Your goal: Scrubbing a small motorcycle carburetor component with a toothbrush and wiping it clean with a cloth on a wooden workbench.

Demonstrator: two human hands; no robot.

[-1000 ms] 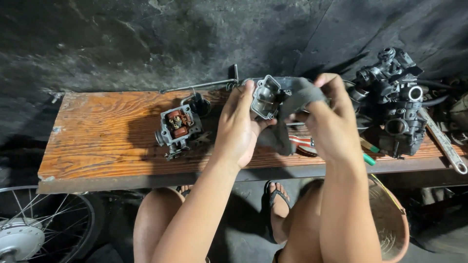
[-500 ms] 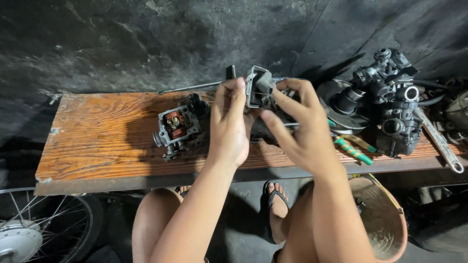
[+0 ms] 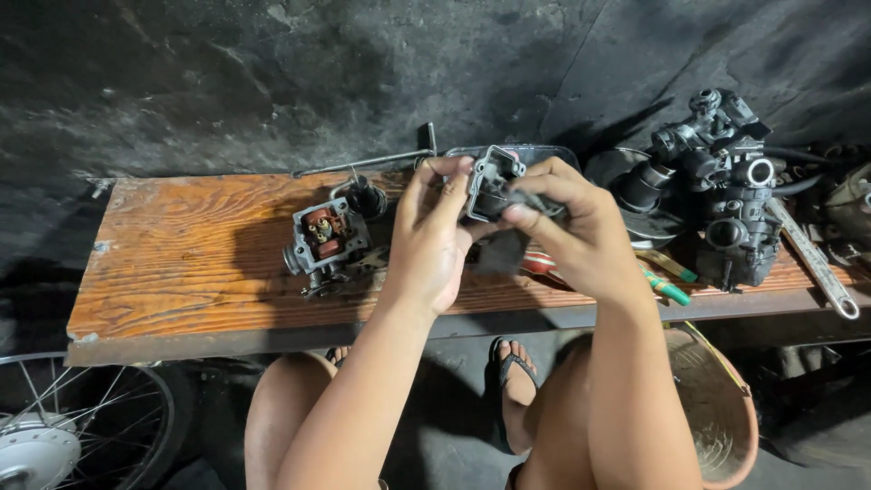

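Observation:
Both my hands are raised over the middle of a wooden bench (image 3: 181, 263). My left hand (image 3: 434, 238) grips a small grey metal cover, shaped like a carburettor bowl (image 3: 491, 180), at its left side. My right hand (image 3: 581, 234) pinches a dark grey rag (image 3: 499, 247) against the bowl's right side, and the rag hangs down below it. An opened carburettor body (image 3: 322, 240) with copper-coloured parts showing lies on the bench, just left of my left hand.
A long T-shaped metal tool (image 3: 363, 161) lies along the bench's back edge. A larger dark carburettor assembly (image 3: 726, 195) stands at the right, with a wrench (image 3: 817, 263) and green-handled tools (image 3: 667, 289) near it. Below are a wheel (image 3: 54, 426) and a woven basket (image 3: 717, 408).
My hands and the bowl have shifted left and a little higher. The rag, earlier draped over the bowl's top, now hangs below it, and the bowl's rim is exposed.

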